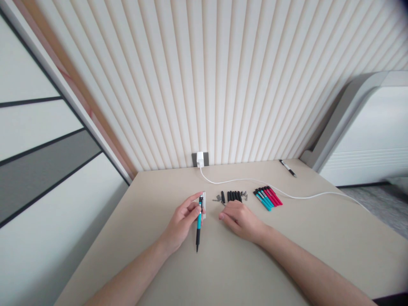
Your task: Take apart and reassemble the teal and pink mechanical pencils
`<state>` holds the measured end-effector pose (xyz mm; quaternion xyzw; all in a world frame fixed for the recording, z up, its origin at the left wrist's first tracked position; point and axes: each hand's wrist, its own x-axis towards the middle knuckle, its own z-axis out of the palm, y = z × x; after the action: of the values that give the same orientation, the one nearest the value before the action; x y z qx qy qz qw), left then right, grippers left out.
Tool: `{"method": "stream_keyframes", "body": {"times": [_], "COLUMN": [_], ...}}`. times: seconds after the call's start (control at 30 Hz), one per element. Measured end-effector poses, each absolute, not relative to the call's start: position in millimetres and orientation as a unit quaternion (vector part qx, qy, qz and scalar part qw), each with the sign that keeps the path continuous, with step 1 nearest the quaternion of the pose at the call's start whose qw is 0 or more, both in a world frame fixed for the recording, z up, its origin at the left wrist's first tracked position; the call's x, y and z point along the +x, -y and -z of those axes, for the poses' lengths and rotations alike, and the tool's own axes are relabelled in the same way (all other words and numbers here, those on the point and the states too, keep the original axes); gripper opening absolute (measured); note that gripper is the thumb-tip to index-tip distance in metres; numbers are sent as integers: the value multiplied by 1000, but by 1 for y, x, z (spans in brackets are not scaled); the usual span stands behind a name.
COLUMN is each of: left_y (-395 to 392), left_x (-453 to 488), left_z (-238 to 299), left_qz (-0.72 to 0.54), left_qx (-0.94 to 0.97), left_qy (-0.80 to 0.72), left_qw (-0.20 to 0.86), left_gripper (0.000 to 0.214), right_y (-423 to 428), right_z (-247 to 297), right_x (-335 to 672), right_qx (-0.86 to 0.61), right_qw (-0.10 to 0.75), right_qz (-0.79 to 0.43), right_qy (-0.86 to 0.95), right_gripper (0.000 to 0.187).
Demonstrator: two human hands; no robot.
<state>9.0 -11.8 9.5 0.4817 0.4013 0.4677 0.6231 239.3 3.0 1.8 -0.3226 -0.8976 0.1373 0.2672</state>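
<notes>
My left hand (181,221) pinches a teal pen with a black grip (199,225), tip pointing toward me, just above the beige table (223,272). A few pale thin parts (204,203) lie right behind that pen. My right hand (240,219) rests palm down on the table, fingers curled, its fingertips at a row of black pen grips (233,195). Small metal bits (218,198) and more (245,195) lie at either end of that row. Farther right sits a group of teal and red pen barrels (268,197).
A white charger (200,159) is plugged in at the ribbed wall, its cable (296,196) running right across the table. A black and white pen (288,168) lies at the back right. A white and grey bed frame (366,136) stands beside the table.
</notes>
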Motion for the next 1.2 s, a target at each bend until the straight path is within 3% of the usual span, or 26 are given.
{"method": "stream_keyframes", "body": {"times": [0.13, 0.33, 0.63, 0.93, 1.2], "left_y": [11, 10, 10, 12, 13], "left_x": [8, 9, 9, 9, 11], "left_z": [-9, -7, -4, -3, -9], "left_qz": [-461, -462, -472, -461, -443], "left_qx": [479, 483, 452, 482, 486], "left_qy": [-401, -395, -380, -368, -393], "left_qw": [631, 630, 654, 648, 642], "left_gripper": [62, 51, 54, 69, 70], "right_y": [-4, -4, -4, -4, -4], "right_z": [0, 1, 1, 1, 3], "right_x": [239, 238, 238, 238, 237], "right_qx": [-320, -319, -314, -313, -313], "right_qw": [268, 263, 273, 265, 268], "right_qz": [-135, -131, -133, -132, -131], "right_qy": [899, 901, 900, 902, 902], "right_gripper": [37, 35, 36, 37, 37]}}
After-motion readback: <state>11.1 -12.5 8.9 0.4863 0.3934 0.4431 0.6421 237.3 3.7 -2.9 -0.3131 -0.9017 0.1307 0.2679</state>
